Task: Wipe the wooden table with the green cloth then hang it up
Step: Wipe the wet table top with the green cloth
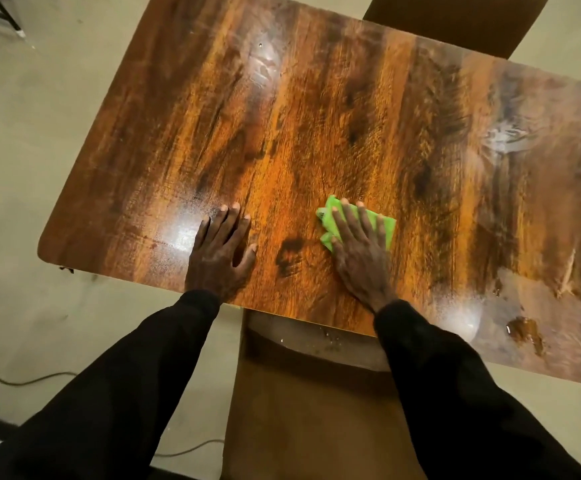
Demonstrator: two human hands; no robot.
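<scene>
Right hand (358,251) flat, fingers spread, pressing cloth (382,225) onto table (282,116) near front edge. Left hand (221,252) open, palm down on bare wood, apart from cloth. Cloth: green, folded, roughly rectangular, long axis left-right. Table: glossy streaked wood grain, rounded corner, wet patches at right.

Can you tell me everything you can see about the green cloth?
The green cloth is bright lime green and looks like soft, thin fabric. It is folded or bunched into a small flat pad, with corners poking out past the fingers. It lies flat on the wooden table, near the edge closest to the person. The right hand presses down on it with fingers spread, covering most of it. The left hand rests flat on the bare wood beside it, not touching the cloth.
</scene>
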